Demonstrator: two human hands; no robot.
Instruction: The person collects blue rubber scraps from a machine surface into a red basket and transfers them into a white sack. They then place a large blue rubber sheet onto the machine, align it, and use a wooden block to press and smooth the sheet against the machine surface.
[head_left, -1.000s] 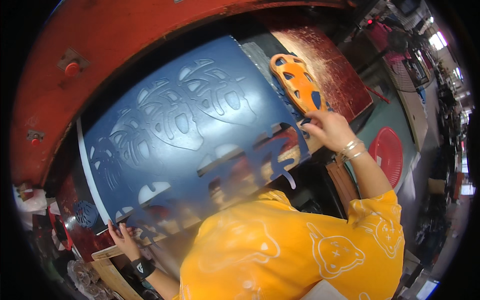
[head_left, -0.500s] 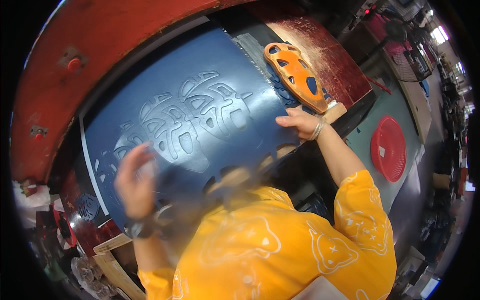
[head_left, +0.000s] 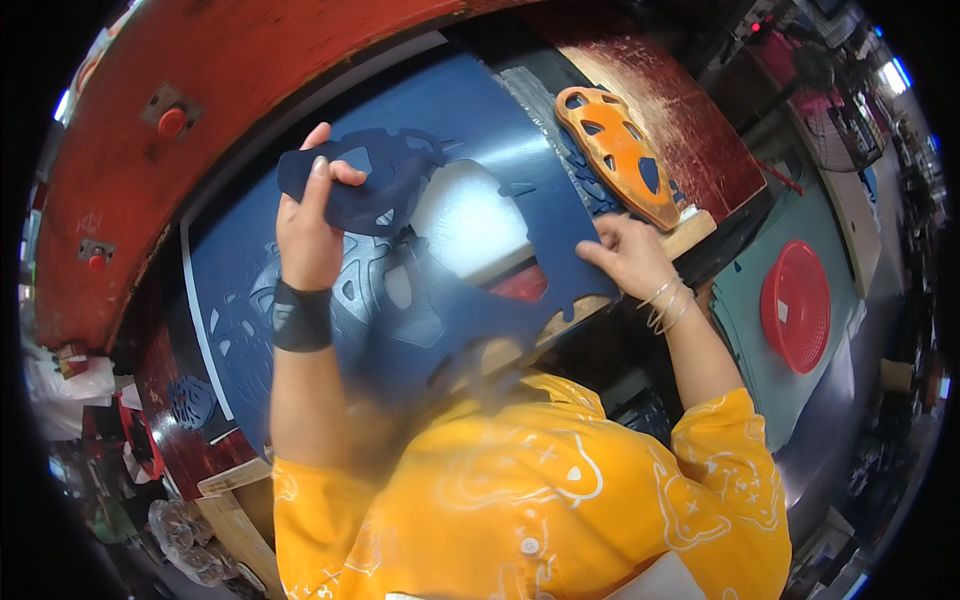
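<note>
My left hand [head_left: 312,235], with a black band at the wrist, is raised over the work surface and pinches a dark blue cut-out piece [head_left: 400,190] with several openings, like a shoe upper. Beneath it lies a big blue sheet [head_left: 510,140] of smooth material. A hole in the sheet bares a pale, shiny surface. Left of the hole, more cut shapes [head_left: 345,285] still sit in the sheet. My right hand [head_left: 635,258] grips the sheet's right edge between thumb and fingers. Just beyond that hand rests an orange cutting die [head_left: 622,150] with several openings.
A red machine beam [head_left: 110,130] with red push buttons [head_left: 172,122] spans the far left. Dark blue scraps [head_left: 580,165] lie beside the die. At the right, a red plastic basket [head_left: 796,305] stands on a green surface. Small blue cut pieces [head_left: 190,400] lie at the left.
My left hand has moved up and lifted a cut-out piece from the sheet, leaving a hole there. My right hand stays at the sheet's right edge.
</note>
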